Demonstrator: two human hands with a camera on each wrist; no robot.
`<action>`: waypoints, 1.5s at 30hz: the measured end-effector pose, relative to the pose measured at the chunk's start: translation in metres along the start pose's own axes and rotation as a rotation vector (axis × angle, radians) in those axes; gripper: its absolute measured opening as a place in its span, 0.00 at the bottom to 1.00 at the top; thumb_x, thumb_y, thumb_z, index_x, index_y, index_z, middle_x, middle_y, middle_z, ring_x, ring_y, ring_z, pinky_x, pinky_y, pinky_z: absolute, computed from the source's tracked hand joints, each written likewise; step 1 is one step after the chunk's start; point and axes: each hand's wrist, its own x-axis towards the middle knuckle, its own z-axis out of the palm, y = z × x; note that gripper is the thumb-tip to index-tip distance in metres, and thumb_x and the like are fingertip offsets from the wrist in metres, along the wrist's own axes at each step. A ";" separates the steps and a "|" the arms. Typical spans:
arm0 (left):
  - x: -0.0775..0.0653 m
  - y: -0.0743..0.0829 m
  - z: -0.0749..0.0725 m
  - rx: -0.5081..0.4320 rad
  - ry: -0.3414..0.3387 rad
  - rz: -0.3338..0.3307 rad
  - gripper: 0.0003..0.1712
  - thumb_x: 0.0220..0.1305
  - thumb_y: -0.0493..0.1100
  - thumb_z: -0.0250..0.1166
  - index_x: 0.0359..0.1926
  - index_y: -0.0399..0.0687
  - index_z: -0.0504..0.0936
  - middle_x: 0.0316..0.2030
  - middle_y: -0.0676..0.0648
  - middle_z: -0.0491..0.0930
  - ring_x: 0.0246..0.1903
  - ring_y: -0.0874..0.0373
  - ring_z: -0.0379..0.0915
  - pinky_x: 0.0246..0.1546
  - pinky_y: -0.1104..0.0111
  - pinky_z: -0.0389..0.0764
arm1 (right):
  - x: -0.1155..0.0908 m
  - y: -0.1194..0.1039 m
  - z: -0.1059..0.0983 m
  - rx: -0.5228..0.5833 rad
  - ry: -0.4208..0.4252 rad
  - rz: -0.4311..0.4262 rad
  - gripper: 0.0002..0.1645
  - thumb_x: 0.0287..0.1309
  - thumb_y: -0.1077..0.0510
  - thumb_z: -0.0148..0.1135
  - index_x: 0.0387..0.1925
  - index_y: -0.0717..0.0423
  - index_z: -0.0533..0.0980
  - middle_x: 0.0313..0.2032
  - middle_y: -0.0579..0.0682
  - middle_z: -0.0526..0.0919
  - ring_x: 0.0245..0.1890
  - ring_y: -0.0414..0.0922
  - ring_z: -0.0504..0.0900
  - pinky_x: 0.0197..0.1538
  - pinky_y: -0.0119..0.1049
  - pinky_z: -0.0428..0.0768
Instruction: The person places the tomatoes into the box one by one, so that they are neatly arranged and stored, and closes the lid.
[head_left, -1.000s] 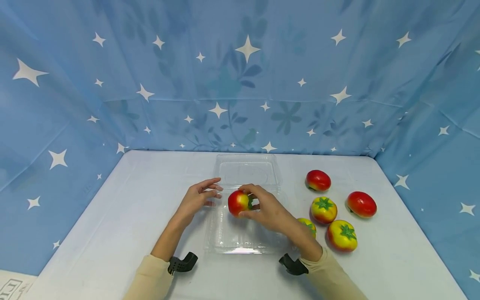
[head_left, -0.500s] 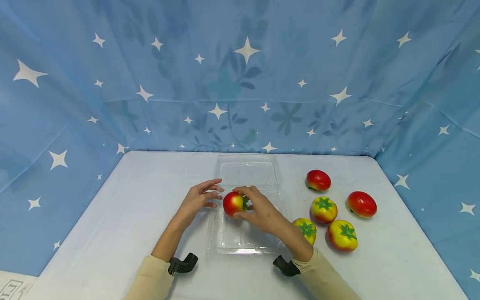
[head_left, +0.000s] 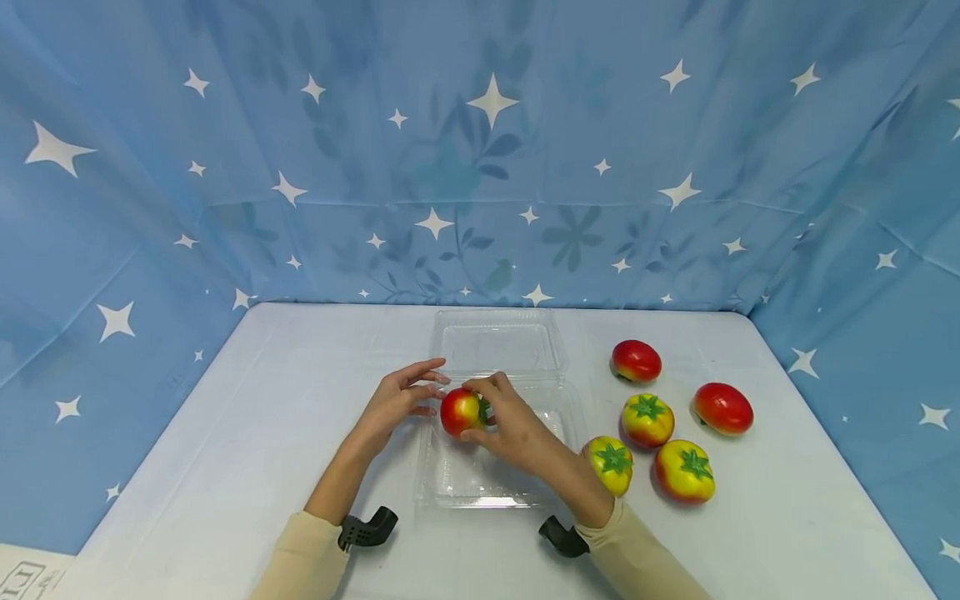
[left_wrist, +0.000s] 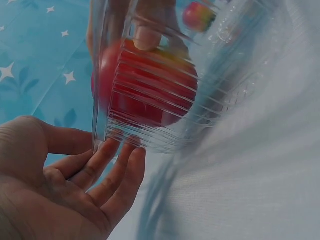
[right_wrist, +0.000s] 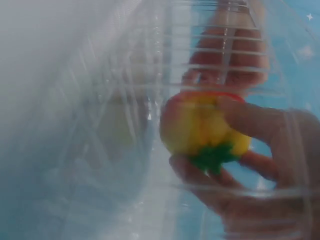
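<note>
My right hand grips a red-and-yellow toy tomato by its leafy side, over the left part of a clear plastic clamshell box. In the right wrist view its green leaves show between my fingers, blurred through the plastic. My left hand is at the box's left side, fingers loosely bent. In the left wrist view its fingertips are at the ribbed box wall, with the tomato behind that wall. Whether the tomato touches the box floor, I cannot tell.
The box's lid lies folded back behind it. Several more toy tomatoes are on the right: yellow ones with leaves up, and red ones. A starry blue curtain stands behind the white table.
My right hand has carried the toy tomato a little left, toward the box's left side. My left hand has hardly moved.
</note>
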 end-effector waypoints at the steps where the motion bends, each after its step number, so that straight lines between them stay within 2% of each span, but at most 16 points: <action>1: 0.000 0.000 0.000 -0.002 -0.001 0.001 0.29 0.75 0.38 0.56 0.75 0.45 0.71 0.62 0.35 0.80 0.53 0.48 0.84 0.53 0.59 0.88 | 0.000 0.000 0.001 -0.007 -0.001 -0.002 0.39 0.58 0.60 0.76 0.69 0.57 0.71 0.57 0.57 0.74 0.56 0.54 0.82 0.56 0.49 0.87; 9: 0.001 0.001 0.001 -0.009 0.000 -0.006 0.29 0.75 0.37 0.55 0.75 0.46 0.71 0.63 0.35 0.79 0.53 0.50 0.83 0.55 0.57 0.87 | 0.001 0.001 0.007 -0.079 -0.005 -0.002 0.39 0.58 0.58 0.77 0.69 0.55 0.71 0.59 0.57 0.75 0.56 0.55 0.82 0.60 0.51 0.86; 16: 0.002 -0.001 0.002 0.004 0.007 -0.013 0.29 0.75 0.38 0.55 0.75 0.47 0.71 0.63 0.36 0.79 0.53 0.52 0.82 0.57 0.56 0.86 | 0.001 -0.001 0.010 -0.236 0.048 -0.008 0.38 0.56 0.50 0.79 0.66 0.51 0.75 0.57 0.52 0.79 0.54 0.51 0.84 0.56 0.53 0.87; 21: 0.002 -0.002 0.001 -0.002 0.008 -0.013 0.29 0.75 0.38 0.55 0.75 0.47 0.71 0.63 0.36 0.79 0.52 0.53 0.82 0.57 0.56 0.86 | 0.001 -0.001 0.011 -0.226 0.051 -0.001 0.38 0.56 0.50 0.79 0.66 0.51 0.75 0.57 0.51 0.79 0.53 0.50 0.84 0.57 0.52 0.87; 30: 0.002 -0.002 0.001 -0.011 0.007 -0.013 0.30 0.74 0.38 0.56 0.75 0.47 0.71 0.63 0.36 0.79 0.51 0.54 0.82 0.58 0.55 0.86 | -0.001 -0.003 0.007 -0.272 0.056 0.022 0.42 0.54 0.44 0.79 0.68 0.49 0.74 0.59 0.51 0.78 0.55 0.50 0.83 0.53 0.53 0.88; 40: 0.002 0.002 -0.001 -0.007 0.010 -0.020 0.29 0.75 0.38 0.55 0.75 0.47 0.71 0.63 0.37 0.79 0.51 0.53 0.82 0.57 0.57 0.86 | -0.004 -0.002 -0.005 -0.208 0.091 -0.019 0.40 0.57 0.46 0.78 0.68 0.51 0.74 0.60 0.55 0.78 0.54 0.55 0.83 0.55 0.52 0.87; 45: 0.002 0.001 0.000 -0.009 0.004 -0.028 0.29 0.75 0.38 0.55 0.75 0.47 0.71 0.64 0.37 0.79 0.52 0.53 0.82 0.57 0.57 0.86 | -0.009 -0.001 -0.013 -0.178 0.096 0.003 0.41 0.57 0.46 0.77 0.69 0.51 0.73 0.61 0.55 0.78 0.58 0.56 0.82 0.60 0.54 0.85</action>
